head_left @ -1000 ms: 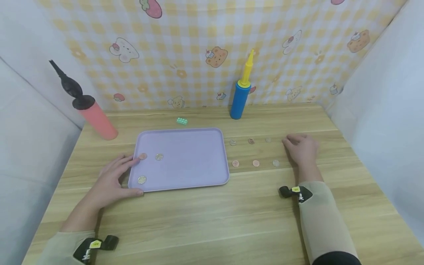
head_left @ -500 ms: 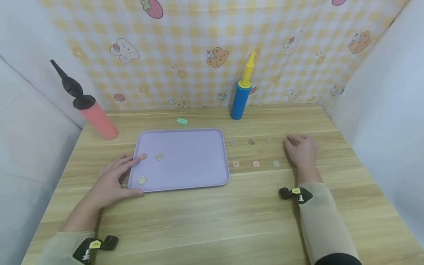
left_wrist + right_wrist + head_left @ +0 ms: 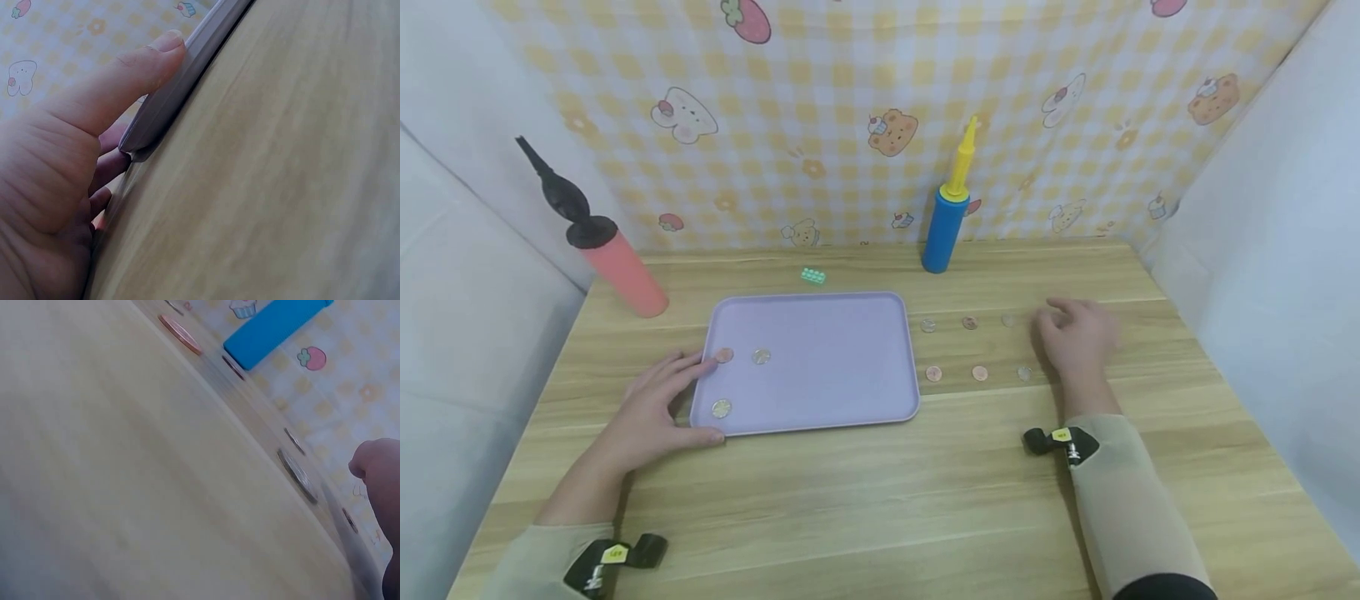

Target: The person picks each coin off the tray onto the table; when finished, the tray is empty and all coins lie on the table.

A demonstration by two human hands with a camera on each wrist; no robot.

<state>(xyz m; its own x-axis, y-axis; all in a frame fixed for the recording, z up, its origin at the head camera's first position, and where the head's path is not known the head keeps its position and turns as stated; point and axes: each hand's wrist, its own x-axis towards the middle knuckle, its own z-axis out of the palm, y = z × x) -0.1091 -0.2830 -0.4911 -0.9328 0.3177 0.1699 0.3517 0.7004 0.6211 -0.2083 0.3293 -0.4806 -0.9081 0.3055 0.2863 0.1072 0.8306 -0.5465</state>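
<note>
My left hand spans the near-left corner of a lilac tray. Its thumb touches the near rim, and its fingers lie along the left edge. A copper coin lies by the index fingertip; two silvery coins lie elsewhere in the tray. On the table, my right hand hovers right of two rows of coins, its thumb and index finger slightly apart with nothing visible between them. Below the thumb in the right wrist view, another coin lies on the table, hidden from the head view.
A green toy brick lies behind the tray. At the back stands a blue and yellow hand pump. A pink pump with a black top stands at the left. A checked curtain closes off the back.
My right hand has shifted slightly left and its thumb and index finger have parted a little. The left hand and the tray have stayed in place.
</note>
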